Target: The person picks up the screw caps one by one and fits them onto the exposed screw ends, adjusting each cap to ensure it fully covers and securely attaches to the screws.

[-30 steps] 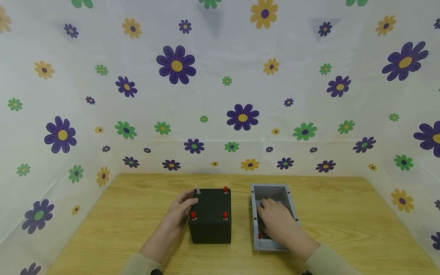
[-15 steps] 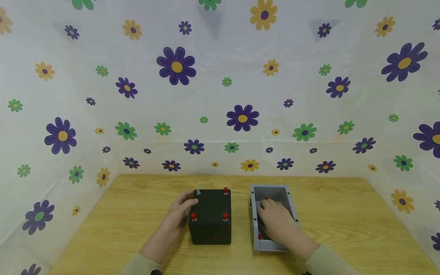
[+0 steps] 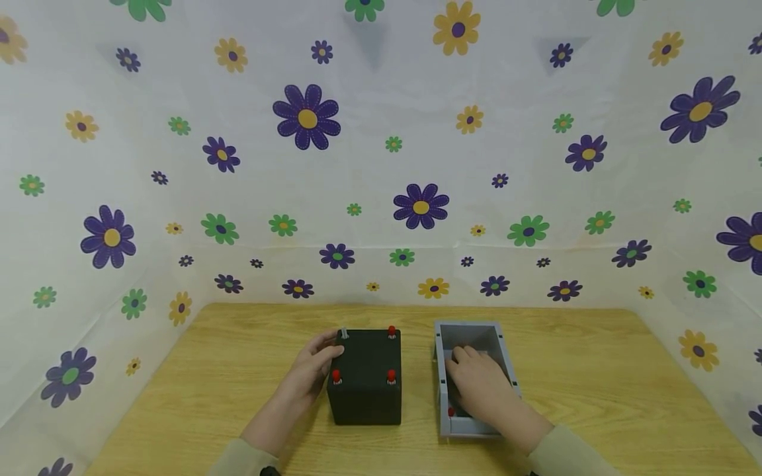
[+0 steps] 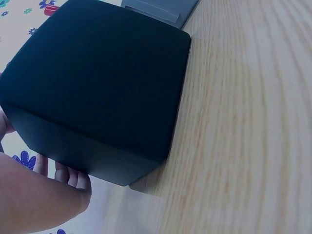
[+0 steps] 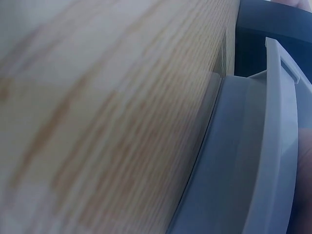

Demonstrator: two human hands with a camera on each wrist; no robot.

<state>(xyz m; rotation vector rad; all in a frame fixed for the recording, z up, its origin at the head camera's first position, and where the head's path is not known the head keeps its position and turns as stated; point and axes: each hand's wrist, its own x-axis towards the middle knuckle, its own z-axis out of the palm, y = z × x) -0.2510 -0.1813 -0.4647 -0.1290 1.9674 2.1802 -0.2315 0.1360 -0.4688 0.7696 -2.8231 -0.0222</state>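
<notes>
A black box (image 3: 370, 380) stands on the table, with red-capped posts (image 3: 391, 376) at three top corners and a bare grey post (image 3: 344, 334) at the far left one. My left hand (image 3: 308, 373) holds its left side, thumb over the top edge; the left wrist view shows fingers (image 4: 73, 178) along one side. To the right is an open grey plastic bin (image 3: 473, 428). Inside it reaches my right hand (image 3: 481, 387), its fingers bent downward and the fingertips hidden. Near the bin's front left corner shows a small red piece (image 3: 450, 412) beside something dark.
The wooden table (image 3: 226, 396) ends at a white flower-patterned curtain (image 3: 357, 165) behind and on both sides. A narrow strip of table separates box and bin. From the right wrist, the bin's outer wall (image 5: 234, 161) is seen close up.
The whole view shifts slightly downward as the head tilts. Both hands, the box and the bin keep their places.
</notes>
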